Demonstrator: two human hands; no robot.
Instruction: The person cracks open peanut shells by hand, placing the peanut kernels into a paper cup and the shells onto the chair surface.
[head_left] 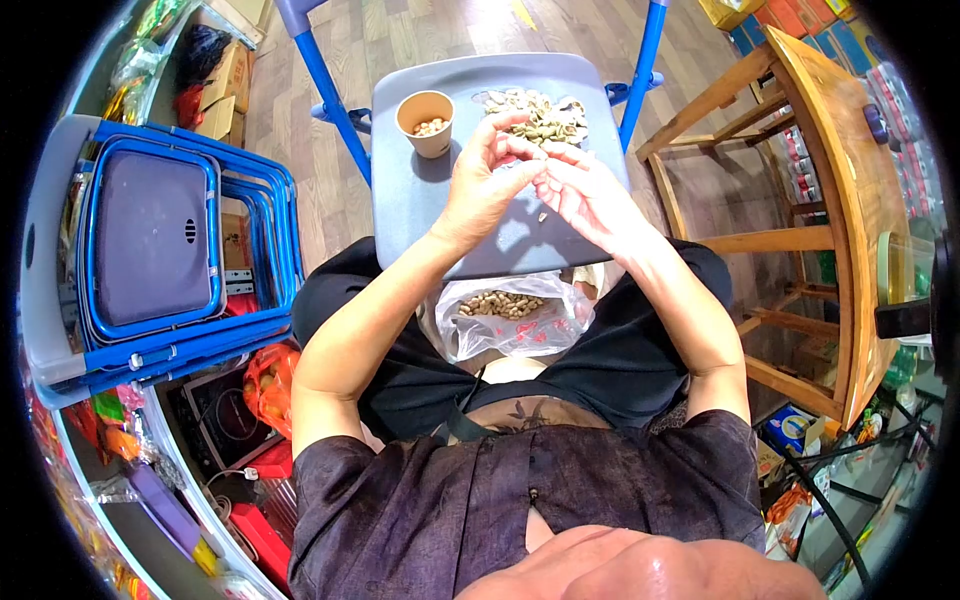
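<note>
My left hand [478, 190] and my right hand [585, 195] meet over the grey seat of a chair [400, 225], fingertips pinched together. What lies between the fingers is too small to make out. Just beyond them is a heap of peanut shells [545, 112] on the seat. A paper cup [432, 142] holding shelled peanuts stands upright to the left of the heap. A small shell piece [542, 216] lies below my right hand. In my lap, a clear plastic bag [465, 335] holds unshelled peanuts [500, 304].
Folded blue-framed chairs [155, 235] stand at the left. A wooden stool [845, 240] is at the right. Shelves with packaged goods line both sides, and an orange bag [270, 390] sits at lower left.
</note>
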